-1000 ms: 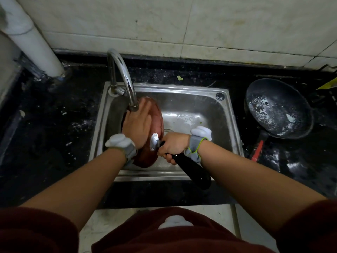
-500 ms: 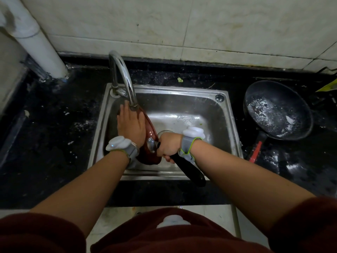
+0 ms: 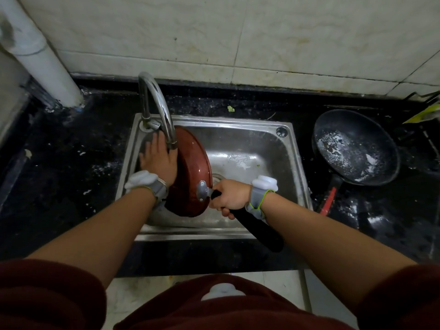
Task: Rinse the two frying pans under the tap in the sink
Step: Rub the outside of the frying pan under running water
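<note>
A red frying pan (image 3: 194, 170) stands on edge in the steel sink (image 3: 252, 134), its red underside facing right, under the curved tap (image 3: 164, 120). My right hand (image 3: 229, 195) grips its black handle (image 3: 259, 228), which sticks out over the sink's front rim. My left hand (image 3: 158, 159) lies flat with straight fingers against the pan's hidden left face, just below the spout. A second, black frying pan (image 3: 354, 147) with white residue inside and a red-and-black handle sits on the counter to the right.
The dark counter (image 3: 71, 177) around the sink is wet and speckled. A white pipe (image 3: 38, 53) rises at the back left. Tiled wall (image 3: 238, 34) runs behind. A yellow object (image 3: 421, 115) lies at the far right edge.
The red pan has tipped more upright and its underside shows wider. My left hand has slid left and up along the pan's inner side toward the spout. My right hand keeps its grip.
</note>
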The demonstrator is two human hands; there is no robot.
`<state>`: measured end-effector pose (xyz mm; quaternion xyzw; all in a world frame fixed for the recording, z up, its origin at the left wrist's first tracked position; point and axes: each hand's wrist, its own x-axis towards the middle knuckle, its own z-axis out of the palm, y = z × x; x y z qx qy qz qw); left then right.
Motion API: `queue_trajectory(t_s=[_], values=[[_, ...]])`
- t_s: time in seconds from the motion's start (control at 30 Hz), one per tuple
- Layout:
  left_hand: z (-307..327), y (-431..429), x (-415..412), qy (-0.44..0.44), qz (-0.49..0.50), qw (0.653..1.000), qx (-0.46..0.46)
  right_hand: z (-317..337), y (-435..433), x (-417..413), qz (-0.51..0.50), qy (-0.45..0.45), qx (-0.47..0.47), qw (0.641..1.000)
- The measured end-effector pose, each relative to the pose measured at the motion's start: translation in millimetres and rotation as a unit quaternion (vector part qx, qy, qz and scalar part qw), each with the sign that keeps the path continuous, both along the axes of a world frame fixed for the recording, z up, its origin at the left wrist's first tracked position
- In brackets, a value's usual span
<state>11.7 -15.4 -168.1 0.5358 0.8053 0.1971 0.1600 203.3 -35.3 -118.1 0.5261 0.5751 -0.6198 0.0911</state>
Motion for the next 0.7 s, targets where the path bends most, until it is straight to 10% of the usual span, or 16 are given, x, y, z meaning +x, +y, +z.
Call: queue_trajectory(t_s=[0.13,0.33,0.5,0.7], values=[[14,-4,23,-0.067,-0.01,0.996,0.066,-3,-4,16,0.003,0.037,-0.006,0.999],[18,-11,35,0.057,-0.219,0.965,0.135,-15,-11,32,-0.02,0.076,-0.007,0.997],[7,9,19,-0.12,0.111,0.986,0.047,-30,-7,51,0.008,0.034,0.022,0.999],[-13,-11,2,-0.213,0.048,0.976,0.012,-38,0,67,0.031,-0.059,0.126,0.99]])
